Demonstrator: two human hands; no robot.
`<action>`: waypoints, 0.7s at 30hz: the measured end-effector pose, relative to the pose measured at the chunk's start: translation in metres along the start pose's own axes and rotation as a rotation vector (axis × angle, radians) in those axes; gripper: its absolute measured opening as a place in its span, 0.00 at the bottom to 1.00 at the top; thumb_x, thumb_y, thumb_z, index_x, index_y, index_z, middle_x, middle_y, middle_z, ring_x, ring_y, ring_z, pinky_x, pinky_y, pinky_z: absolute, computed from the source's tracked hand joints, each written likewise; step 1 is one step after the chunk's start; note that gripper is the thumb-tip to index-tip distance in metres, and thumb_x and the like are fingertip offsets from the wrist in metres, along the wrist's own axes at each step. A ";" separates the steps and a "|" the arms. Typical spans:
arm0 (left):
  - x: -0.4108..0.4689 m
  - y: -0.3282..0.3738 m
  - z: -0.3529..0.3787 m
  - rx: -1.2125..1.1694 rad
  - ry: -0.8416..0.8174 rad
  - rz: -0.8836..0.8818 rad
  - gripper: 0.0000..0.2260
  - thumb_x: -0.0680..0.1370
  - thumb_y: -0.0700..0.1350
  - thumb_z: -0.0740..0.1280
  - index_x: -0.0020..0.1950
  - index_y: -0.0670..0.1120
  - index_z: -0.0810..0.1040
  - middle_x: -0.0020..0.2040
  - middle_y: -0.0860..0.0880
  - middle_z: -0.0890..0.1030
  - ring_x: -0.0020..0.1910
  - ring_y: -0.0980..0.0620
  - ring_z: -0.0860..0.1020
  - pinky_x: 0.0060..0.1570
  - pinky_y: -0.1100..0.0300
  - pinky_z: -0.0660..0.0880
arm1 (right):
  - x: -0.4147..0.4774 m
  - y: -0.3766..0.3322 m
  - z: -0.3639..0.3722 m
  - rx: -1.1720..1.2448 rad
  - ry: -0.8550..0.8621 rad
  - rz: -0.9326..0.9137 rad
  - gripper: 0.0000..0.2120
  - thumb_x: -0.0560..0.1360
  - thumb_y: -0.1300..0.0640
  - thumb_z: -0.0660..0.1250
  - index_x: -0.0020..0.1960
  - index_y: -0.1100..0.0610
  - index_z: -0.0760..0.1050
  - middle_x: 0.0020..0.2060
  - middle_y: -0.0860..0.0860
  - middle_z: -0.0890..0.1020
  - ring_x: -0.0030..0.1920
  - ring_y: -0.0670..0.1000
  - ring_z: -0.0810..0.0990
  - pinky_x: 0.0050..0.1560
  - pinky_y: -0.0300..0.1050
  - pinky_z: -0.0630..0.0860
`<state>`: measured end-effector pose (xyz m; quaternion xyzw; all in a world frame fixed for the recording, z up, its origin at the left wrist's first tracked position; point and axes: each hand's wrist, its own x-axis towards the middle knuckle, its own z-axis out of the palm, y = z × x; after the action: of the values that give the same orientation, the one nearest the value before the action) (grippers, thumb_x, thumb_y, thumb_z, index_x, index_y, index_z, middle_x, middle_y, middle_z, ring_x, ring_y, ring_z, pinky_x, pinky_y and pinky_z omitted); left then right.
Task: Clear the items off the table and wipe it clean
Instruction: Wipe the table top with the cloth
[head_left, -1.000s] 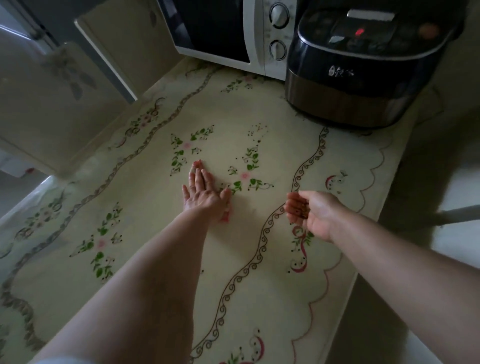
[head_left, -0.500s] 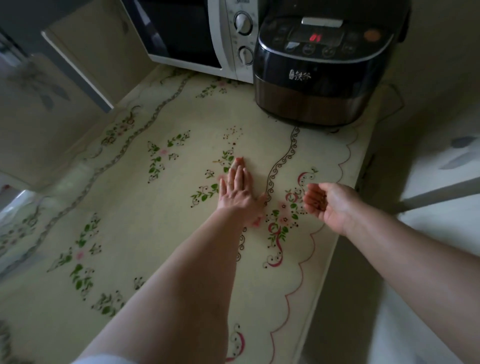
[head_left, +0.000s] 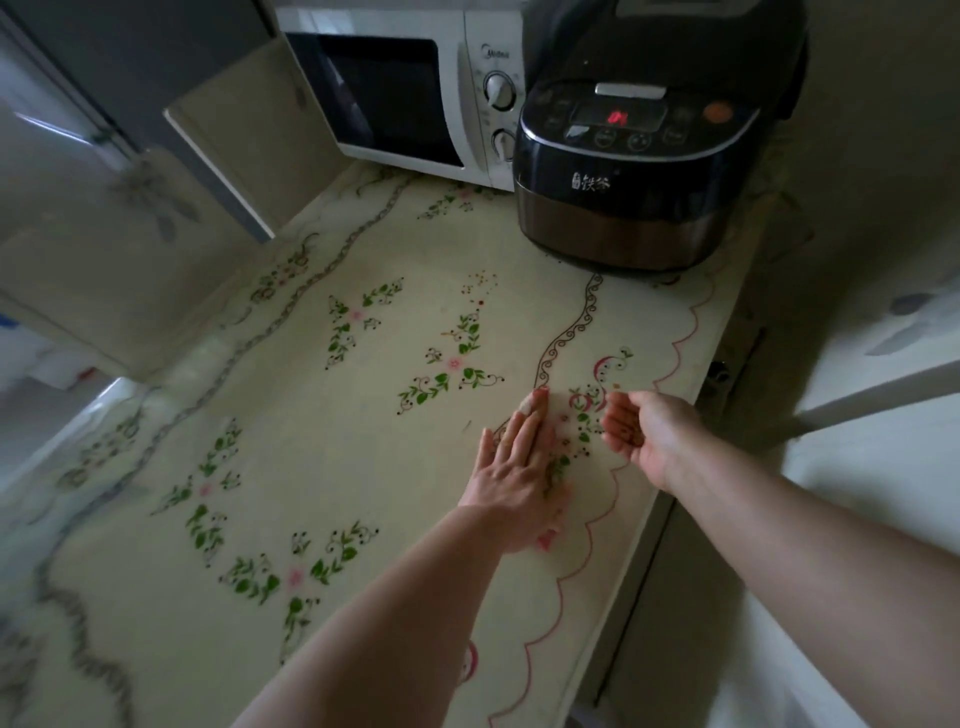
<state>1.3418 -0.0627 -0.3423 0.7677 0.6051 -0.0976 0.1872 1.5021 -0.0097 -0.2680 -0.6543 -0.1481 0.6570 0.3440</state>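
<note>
L hand (head_left: 514, 467) slid toward cupped R hand (head_left: 644, 436); rice cooker (head_left: 639, 171), microwave (head_left: 395, 98) behind

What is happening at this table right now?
A person is working bare-handed on the table, which has a floral cloth over it. The left hand lies flat on the cloth with fingers straight, near the right edge, as if sweeping crumbs sideways. The right hand is cupped beside it at that edge, apparently to catch them; the picture is too dim to show whether it holds anything. A microwave and a rice cooker stand at the far end.
</note>
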 end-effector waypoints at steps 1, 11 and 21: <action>-0.004 -0.005 0.001 0.014 -0.016 -0.031 0.33 0.81 0.59 0.48 0.75 0.51 0.28 0.73 0.53 0.23 0.72 0.53 0.25 0.73 0.45 0.33 | 0.003 -0.001 0.001 -0.027 0.009 0.000 0.13 0.81 0.61 0.54 0.44 0.60 0.75 0.31 0.53 0.76 0.32 0.49 0.74 0.38 0.42 0.75; -0.002 -0.041 0.000 -0.147 -0.006 -0.407 0.35 0.80 0.63 0.44 0.75 0.45 0.29 0.72 0.48 0.23 0.71 0.49 0.25 0.70 0.45 0.28 | 0.017 0.016 -0.006 -0.066 0.046 0.099 0.15 0.81 0.60 0.52 0.41 0.60 0.74 0.30 0.53 0.74 0.30 0.50 0.71 0.35 0.42 0.74; 0.059 -0.124 -0.044 -0.226 -0.001 -0.555 0.38 0.80 0.65 0.46 0.76 0.43 0.29 0.75 0.44 0.28 0.74 0.45 0.29 0.72 0.44 0.31 | 0.023 0.015 0.064 -0.087 -0.016 0.055 0.14 0.81 0.63 0.55 0.40 0.62 0.75 0.31 0.54 0.76 0.32 0.51 0.75 0.36 0.44 0.74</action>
<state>1.2332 0.0325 -0.3459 0.5474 0.7987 -0.0774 0.2377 1.4388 0.0108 -0.2891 -0.6670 -0.1613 0.6644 0.2959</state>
